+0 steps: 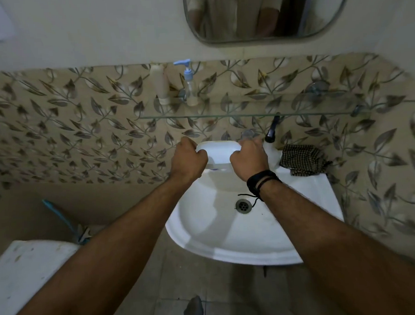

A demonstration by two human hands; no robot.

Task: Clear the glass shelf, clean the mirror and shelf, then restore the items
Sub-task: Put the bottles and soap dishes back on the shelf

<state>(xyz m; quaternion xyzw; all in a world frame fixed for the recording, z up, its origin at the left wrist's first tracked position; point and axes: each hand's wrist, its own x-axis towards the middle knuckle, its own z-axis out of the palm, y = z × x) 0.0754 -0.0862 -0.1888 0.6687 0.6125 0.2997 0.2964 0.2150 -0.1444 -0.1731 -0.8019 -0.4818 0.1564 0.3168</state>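
Both of my hands grip a white soap dish (217, 152) over the back of the sink, below the glass shelf (294, 106). My left hand (187, 159) holds its left end and my right hand (249, 159) holds its right end. On the shelf's left part stand a white bottle (160, 84) and a clear pump bottle (189, 86) with a blue pump. The mirror (264, 12) hangs on the wall above. A checked cloth (303, 159) lies on the sink's back right corner.
The white sink (229, 242) is right below my arms, with its drain (243, 205) in the middle. A black tap (272, 129) sticks out under the shelf. A white cistern lid (28, 267) sits at lower left, beside a blue hose (61, 218).
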